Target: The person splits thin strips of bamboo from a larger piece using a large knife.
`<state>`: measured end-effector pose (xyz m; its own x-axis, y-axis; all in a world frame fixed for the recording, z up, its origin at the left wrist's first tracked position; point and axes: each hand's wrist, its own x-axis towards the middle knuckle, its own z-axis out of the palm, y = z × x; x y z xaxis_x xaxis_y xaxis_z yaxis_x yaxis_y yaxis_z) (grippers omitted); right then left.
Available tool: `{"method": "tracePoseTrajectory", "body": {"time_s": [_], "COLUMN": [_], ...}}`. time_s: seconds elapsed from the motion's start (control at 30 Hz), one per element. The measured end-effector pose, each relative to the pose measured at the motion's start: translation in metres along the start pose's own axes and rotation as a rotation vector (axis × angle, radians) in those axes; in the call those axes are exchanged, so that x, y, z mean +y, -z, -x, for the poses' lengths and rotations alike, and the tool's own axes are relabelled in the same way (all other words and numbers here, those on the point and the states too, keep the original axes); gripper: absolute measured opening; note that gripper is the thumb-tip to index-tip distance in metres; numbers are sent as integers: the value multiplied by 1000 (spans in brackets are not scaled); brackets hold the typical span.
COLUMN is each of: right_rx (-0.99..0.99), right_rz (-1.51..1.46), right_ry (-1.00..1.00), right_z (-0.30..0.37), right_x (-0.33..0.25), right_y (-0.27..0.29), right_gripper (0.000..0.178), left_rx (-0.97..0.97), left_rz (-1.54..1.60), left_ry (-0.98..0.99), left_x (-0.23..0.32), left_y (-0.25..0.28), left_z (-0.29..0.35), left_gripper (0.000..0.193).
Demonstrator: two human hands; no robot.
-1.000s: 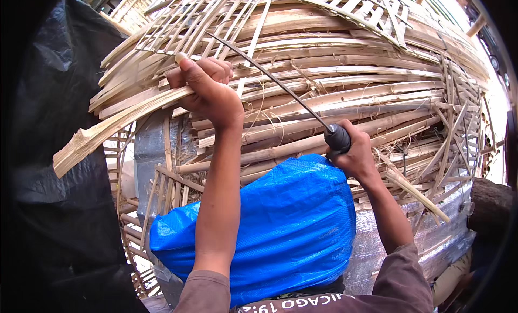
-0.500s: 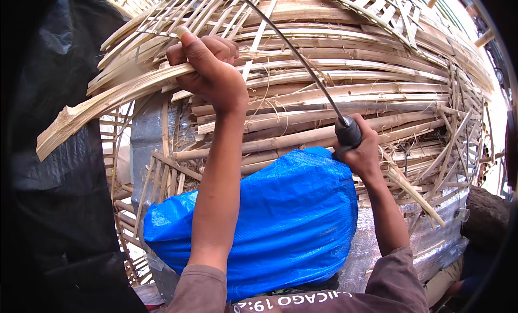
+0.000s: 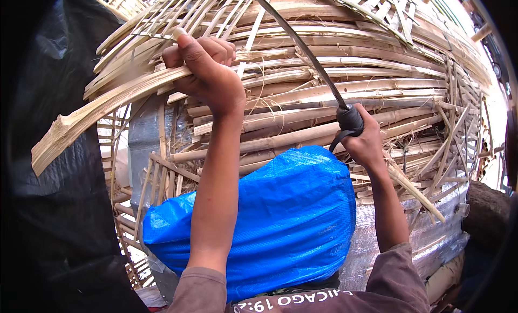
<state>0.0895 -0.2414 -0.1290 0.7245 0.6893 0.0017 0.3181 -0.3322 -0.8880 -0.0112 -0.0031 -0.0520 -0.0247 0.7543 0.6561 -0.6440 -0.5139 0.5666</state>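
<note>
My left hand is closed round a pale split strip of bamboo. One end of the strip sticks out to the left with a knot near its tip, and a short piece shows past my fingers on the right. In my right hand is the dark wrapped handle of a long-bladed knife, with a black strap hanging by it. The blade slants up and to the left, away from me, and its tip runs out at the top edge. Blade and strip are apart.
A blue tarp covers my lap. Stacked split bamboo lies ahead, with slatted lattice pieces on top. Black sheeting hangs at the left. Silvery sheet and a dark log are at the right.
The bamboo strip's free end has dipped slightly and shifted left. The knife's blade has turned so more of its flat shows. My left hand keeps its grip.
</note>
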Motion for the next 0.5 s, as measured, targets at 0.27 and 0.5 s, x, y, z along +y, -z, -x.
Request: {"method": "tracePoseTrajectory", "body": {"time_s": [0.27, 0.5], "right_rx": [17, -2], "right_rz": [392, 195], "right_ry": [-89, -20], "right_z": [-20, -6], "right_x": [43, 25], "right_y": [6, -11], "right_gripper": [33, 36], "left_rx": [29, 20], "left_rz": [15, -92], "left_ry": [39, 20], "left_x": [-8, -8], "left_y": [3, 16], "left_z": [-1, -4], "left_gripper": [35, 36]}}
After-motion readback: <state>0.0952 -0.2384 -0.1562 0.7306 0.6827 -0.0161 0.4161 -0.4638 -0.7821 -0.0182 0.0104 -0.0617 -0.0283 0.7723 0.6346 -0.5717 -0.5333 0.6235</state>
